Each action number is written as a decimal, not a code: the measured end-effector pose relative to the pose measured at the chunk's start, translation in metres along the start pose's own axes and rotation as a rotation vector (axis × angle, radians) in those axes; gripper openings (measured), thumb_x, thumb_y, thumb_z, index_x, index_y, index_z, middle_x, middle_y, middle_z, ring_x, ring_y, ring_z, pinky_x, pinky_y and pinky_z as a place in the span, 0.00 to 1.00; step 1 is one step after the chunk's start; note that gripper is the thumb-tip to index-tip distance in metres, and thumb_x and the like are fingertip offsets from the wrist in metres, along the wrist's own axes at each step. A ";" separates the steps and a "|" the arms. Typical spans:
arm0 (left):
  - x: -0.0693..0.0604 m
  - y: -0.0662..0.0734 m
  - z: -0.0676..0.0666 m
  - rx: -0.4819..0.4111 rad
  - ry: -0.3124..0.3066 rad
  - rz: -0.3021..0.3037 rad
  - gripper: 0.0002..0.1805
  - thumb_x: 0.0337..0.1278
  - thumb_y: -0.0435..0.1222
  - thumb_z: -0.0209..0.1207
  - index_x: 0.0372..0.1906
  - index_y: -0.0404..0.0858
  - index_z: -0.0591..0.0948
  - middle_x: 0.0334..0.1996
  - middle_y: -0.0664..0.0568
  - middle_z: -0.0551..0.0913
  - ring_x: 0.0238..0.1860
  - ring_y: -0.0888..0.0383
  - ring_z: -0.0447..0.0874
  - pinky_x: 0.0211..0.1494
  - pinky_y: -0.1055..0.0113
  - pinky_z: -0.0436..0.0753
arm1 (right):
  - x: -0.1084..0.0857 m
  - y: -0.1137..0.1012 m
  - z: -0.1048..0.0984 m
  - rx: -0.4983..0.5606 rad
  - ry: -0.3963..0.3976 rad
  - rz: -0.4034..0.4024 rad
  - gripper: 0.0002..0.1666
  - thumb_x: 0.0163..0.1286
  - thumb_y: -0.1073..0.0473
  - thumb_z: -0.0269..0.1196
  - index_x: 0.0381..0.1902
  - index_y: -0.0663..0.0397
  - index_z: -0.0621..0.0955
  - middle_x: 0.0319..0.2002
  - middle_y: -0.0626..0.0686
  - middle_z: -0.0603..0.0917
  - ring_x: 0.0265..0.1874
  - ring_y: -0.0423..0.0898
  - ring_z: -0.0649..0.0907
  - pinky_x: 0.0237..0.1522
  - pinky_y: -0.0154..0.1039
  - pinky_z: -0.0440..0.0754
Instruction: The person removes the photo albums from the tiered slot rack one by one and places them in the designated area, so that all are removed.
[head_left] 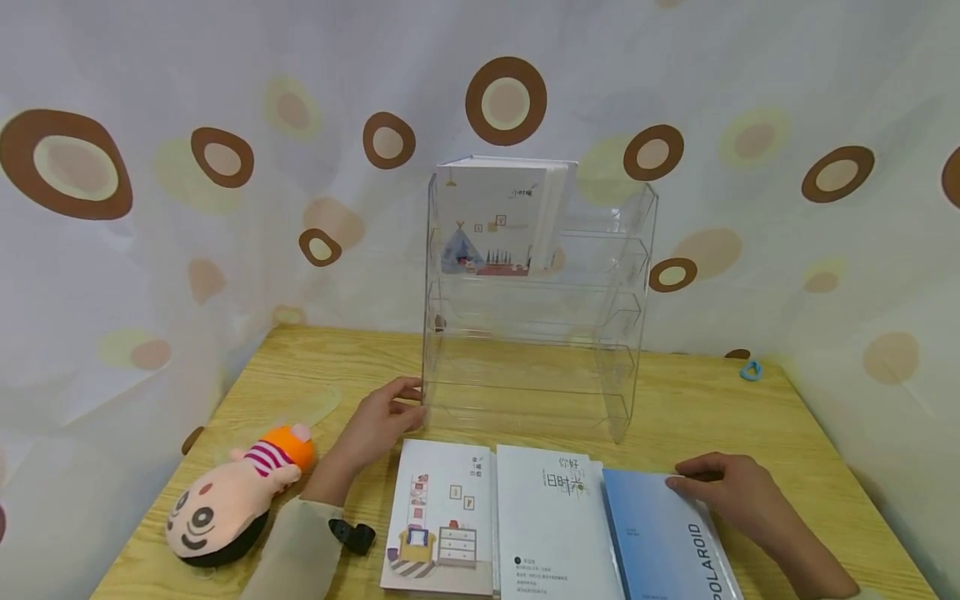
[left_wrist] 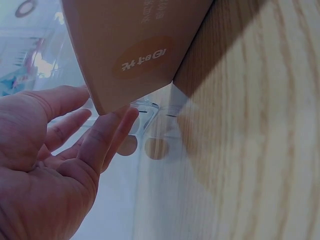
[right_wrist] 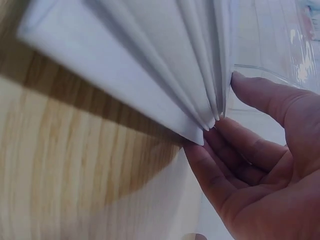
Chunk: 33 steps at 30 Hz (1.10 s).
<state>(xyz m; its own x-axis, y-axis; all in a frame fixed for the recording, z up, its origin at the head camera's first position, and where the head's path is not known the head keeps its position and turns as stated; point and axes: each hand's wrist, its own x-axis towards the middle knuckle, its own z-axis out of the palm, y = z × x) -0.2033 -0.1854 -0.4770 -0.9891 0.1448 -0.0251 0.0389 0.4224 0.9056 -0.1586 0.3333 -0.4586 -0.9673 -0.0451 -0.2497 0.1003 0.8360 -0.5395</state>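
A clear tiered rack [head_left: 528, 400] stands on the wooden table with white booklets [head_left: 491, 221] in its upper left part. My left hand [head_left: 386, 421] is at the rack's lower left side, fingers loosely bent; whether they touch it cannot be told. In the left wrist view this hand [left_wrist: 60, 150] is beside the corner of a brown cover [left_wrist: 135, 50]. My right hand [head_left: 738, 500] pinches the upper right corner of a blue booklet [head_left: 660, 533]. In the right wrist view, thumb and fingers of the hand [right_wrist: 270, 155] hold the corner of white pages [right_wrist: 165, 55].
Two stacks of white booklets, one with a room drawing [head_left: 442, 517] and one with large lettering [head_left: 555, 533], lie left of the blue booklet. A plush doll [head_left: 240, 496] lies at the left. Near the back right is a small blue ring [head_left: 751, 371]. Patterned sheeting [head_left: 570, 50] hangs behind.
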 end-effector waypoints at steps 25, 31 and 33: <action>-0.001 -0.001 -0.001 0.009 0.008 0.008 0.28 0.82 0.35 0.64 0.80 0.39 0.76 0.70 0.39 0.84 0.63 0.44 0.89 0.66 0.50 0.93 | 0.002 -0.003 0.000 0.043 0.017 0.036 0.43 0.74 0.34 0.74 0.68 0.65 0.85 0.61 0.65 0.91 0.58 0.61 0.90 0.49 0.47 0.91; -0.001 -0.001 -0.001 0.013 0.008 0.008 0.28 0.83 0.35 0.64 0.80 0.38 0.76 0.69 0.40 0.84 0.64 0.43 0.89 0.67 0.50 0.93 | 0.004 -0.006 -0.006 0.003 0.067 -0.012 0.42 0.76 0.36 0.73 0.68 0.67 0.84 0.62 0.68 0.90 0.60 0.64 0.89 0.57 0.58 0.91; -0.001 -0.001 0.000 0.016 0.009 0.009 0.28 0.82 0.35 0.64 0.80 0.38 0.76 0.69 0.40 0.85 0.63 0.44 0.89 0.66 0.50 0.93 | 0.004 -0.007 -0.010 0.001 0.075 -0.036 0.41 0.78 0.37 0.72 0.69 0.67 0.83 0.63 0.68 0.90 0.61 0.65 0.89 0.58 0.60 0.91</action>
<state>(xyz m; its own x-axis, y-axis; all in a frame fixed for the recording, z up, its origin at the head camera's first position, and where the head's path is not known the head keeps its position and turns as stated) -0.2028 -0.1864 -0.4779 -0.9900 0.1402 -0.0130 0.0498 0.4356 0.8988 -0.1655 0.3329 -0.4473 -0.9850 -0.0340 -0.1693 0.0653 0.8342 -0.5475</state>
